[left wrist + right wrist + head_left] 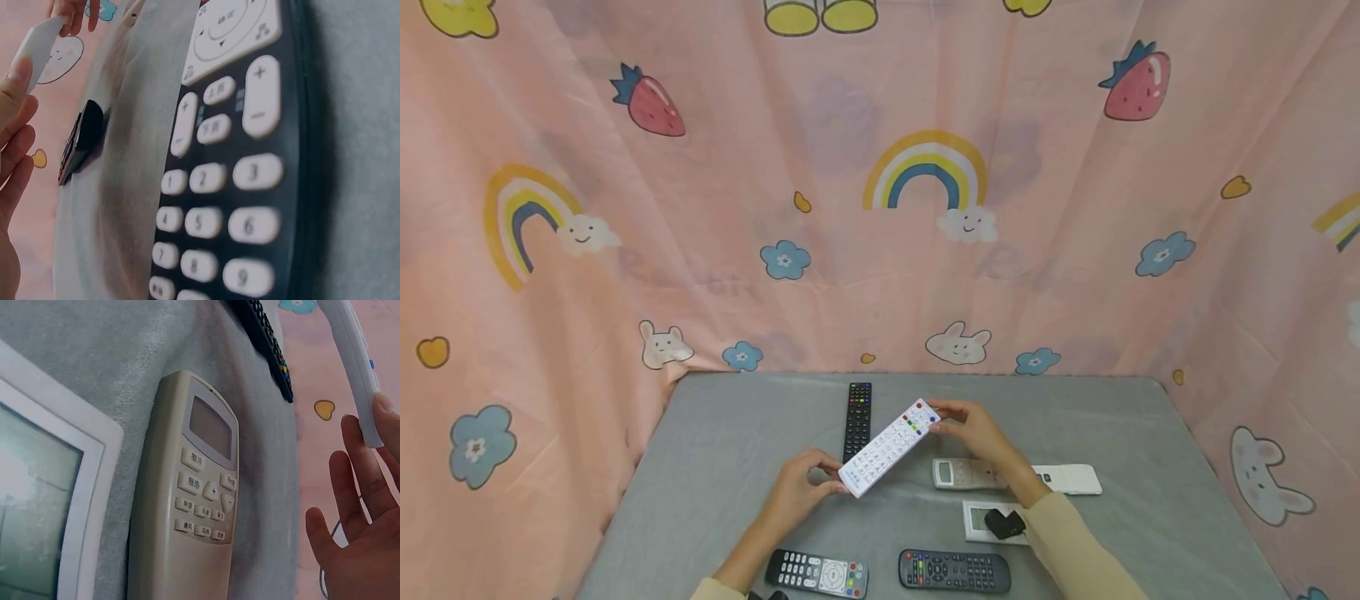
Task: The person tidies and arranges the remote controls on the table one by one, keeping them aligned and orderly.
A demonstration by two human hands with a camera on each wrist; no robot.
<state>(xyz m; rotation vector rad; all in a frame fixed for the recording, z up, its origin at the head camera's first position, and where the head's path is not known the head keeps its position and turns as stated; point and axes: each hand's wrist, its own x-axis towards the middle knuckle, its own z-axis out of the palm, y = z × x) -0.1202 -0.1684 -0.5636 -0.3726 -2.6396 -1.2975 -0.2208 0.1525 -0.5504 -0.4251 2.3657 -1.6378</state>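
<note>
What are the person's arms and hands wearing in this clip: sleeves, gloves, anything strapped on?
Both hands, left hand and right hand, are bare, without gloves. Each forearm ends in a pale beige long sleeve. A small black device sits at the right wrist.

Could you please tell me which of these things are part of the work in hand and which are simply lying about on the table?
In hand: white remote, left hand, right hand.

Lying about: black remote, beige remote, dark remote, white-framed display.

Left hand (801, 486): raised above the table, fingers pinched on the remote (889, 447).
Right hand (973, 429): raised, fingertips gripped its far end.
Sleeves: beige.
</note>
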